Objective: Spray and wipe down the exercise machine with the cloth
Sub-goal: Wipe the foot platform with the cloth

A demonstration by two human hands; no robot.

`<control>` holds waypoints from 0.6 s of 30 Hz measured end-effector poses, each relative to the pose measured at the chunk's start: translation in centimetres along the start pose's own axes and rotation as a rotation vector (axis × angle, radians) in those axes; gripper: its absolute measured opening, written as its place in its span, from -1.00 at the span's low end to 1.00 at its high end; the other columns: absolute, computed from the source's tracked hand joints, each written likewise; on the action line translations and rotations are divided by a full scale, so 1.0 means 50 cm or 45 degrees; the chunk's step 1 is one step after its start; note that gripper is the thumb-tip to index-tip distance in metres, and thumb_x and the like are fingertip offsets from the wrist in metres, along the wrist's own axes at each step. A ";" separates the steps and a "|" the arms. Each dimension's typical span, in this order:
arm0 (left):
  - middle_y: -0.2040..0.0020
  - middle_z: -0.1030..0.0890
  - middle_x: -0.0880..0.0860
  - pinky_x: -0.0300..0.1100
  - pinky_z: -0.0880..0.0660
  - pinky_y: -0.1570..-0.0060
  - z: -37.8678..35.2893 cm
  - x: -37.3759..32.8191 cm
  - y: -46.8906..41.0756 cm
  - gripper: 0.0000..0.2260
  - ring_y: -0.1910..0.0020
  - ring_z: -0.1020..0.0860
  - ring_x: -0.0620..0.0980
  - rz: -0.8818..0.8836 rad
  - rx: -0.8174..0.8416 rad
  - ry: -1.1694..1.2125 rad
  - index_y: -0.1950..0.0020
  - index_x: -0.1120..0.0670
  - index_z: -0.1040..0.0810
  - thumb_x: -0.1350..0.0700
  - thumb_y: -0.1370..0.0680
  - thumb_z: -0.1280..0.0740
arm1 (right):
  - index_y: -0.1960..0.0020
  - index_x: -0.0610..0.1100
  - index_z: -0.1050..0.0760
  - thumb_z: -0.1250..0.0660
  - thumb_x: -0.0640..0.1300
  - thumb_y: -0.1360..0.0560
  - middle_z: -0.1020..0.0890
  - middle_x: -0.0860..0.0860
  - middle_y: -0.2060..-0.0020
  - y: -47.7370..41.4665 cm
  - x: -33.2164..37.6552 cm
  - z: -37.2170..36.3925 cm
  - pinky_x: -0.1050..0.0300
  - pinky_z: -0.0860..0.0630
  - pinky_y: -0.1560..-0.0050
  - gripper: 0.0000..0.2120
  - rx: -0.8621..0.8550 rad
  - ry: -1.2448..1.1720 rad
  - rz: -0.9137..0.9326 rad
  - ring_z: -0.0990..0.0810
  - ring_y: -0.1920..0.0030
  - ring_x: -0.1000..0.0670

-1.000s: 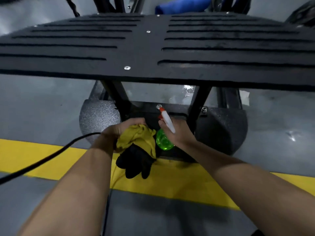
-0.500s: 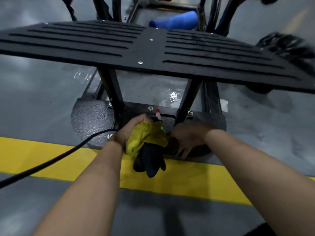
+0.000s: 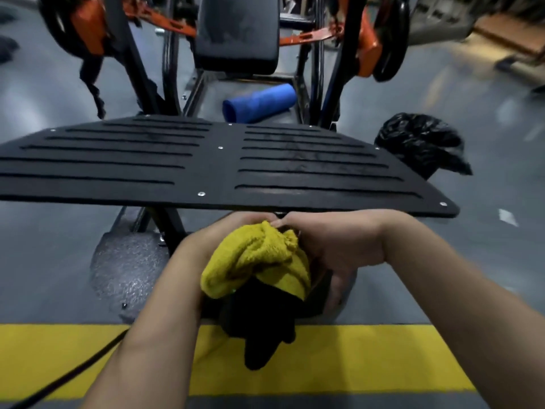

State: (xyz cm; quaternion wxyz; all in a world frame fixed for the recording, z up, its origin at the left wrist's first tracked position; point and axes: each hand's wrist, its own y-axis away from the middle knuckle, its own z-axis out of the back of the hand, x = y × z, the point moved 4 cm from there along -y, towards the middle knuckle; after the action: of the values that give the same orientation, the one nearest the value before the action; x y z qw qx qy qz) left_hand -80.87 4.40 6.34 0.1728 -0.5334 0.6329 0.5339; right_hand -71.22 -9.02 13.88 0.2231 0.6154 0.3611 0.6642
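The exercise machine's black slotted footplate (image 3: 206,166) spans the middle of the head view, with its speckled base (image 3: 126,267) on the floor below. Just under the plate's front edge my left hand (image 3: 203,243) grips a bunched yellow cloth (image 3: 256,258). A black glove-like piece (image 3: 262,329) hangs down from the cloth. My right hand (image 3: 339,243) is pressed against the cloth's right side, its bent fingertips on the cloth's top edge. No spray bottle shows; the cloth and hands hide what lies behind them.
Behind the plate stand the machine's black seat pad (image 3: 236,33), a blue foam roller (image 3: 259,103) and orange weight arms (image 3: 365,45). A black plastic bag (image 3: 418,143) sits at the right. A yellow floor stripe (image 3: 368,358) runs below, crossed by a black cable (image 3: 73,376).
The green spray bottle held by my right hand a second ago has gone out of sight. My right hand has moved from the base onto the cloth. The view has tilted up.
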 end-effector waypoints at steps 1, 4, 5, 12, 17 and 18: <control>0.02 -0.69 0.18 0.09 -0.57 -0.27 -0.014 -0.004 0.007 -0.68 0.01 -0.67 0.11 0.024 0.007 -0.019 -0.13 0.23 -0.68 0.06 -0.47 -0.44 | -0.27 -0.02 -0.57 -0.12 0.27 -0.63 -0.69 -0.13 -0.14 0.006 0.002 0.003 -0.39 -0.64 0.02 -0.53 -0.028 0.024 -0.037 -0.66 -0.15 -0.26; 0.18 -0.72 0.04 -0.21 -0.62 0.15 -0.077 -0.009 0.030 -0.89 0.20 -0.70 -0.07 0.083 0.254 -0.164 0.18 0.06 -0.77 0.10 -0.48 -0.45 | -0.16 -0.15 -0.57 -0.18 0.16 -0.61 -0.70 -0.19 0.02 0.014 0.000 0.014 -0.42 -0.62 -0.05 -0.59 -0.060 0.144 -0.120 -0.68 0.02 -0.22; 0.20 -0.73 0.02 -0.25 -0.61 0.21 -0.080 -0.016 0.034 -0.85 0.23 -0.70 -0.10 0.094 0.211 -0.222 0.22 0.04 -0.78 0.07 -0.47 -0.43 | -0.15 -0.14 -0.56 -0.20 0.14 -0.61 -0.69 -0.19 0.04 0.016 0.004 0.019 -0.42 -0.61 -0.06 -0.62 -0.068 0.182 -0.123 -0.68 0.06 -0.20; -0.45 -0.50 -0.11 -0.20 -0.42 -0.40 -0.151 -0.076 0.070 -0.43 -0.39 -0.49 -0.15 0.139 0.221 -1.110 -0.51 -0.11 -0.45 -0.33 -0.57 -0.27 | -0.31 0.05 -0.53 -0.43 0.18 -0.47 -0.66 0.08 -0.24 0.030 -0.010 0.028 -0.11 -0.56 -0.31 -0.54 0.199 0.431 -0.017 -0.63 -0.25 0.02; 0.03 -0.71 -0.15 -0.13 -0.61 -0.06 -0.212 -0.153 0.112 -0.46 0.05 -0.66 -0.17 0.027 0.083 -1.774 -0.14 -0.14 -0.65 -0.48 -0.50 -0.16 | -0.17 -0.12 -0.63 -0.46 -0.19 -0.56 -0.71 -0.08 -0.12 0.053 0.010 0.027 -0.25 -0.56 -0.27 -0.81 0.116 0.556 0.309 -0.68 -0.17 -0.08; 0.17 -0.71 -0.12 -0.15 -0.63 0.10 -0.209 -0.181 0.132 -0.40 0.20 -0.67 -0.15 0.028 0.011 -1.818 -0.01 -0.07 -0.68 -0.53 -0.40 -0.20 | -0.18 -0.15 -0.63 -0.46 -0.21 -0.55 -0.71 -0.08 -0.13 0.059 0.022 0.028 -0.22 -0.58 -0.26 -0.79 0.058 0.561 0.380 -0.69 -0.15 -0.07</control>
State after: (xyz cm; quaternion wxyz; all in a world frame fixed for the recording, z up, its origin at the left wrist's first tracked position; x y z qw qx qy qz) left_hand -79.52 -1.06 20.56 0.5418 -0.0463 0.3727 0.7519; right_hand -69.56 -9.82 16.78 0.0249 0.5072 0.3210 0.7995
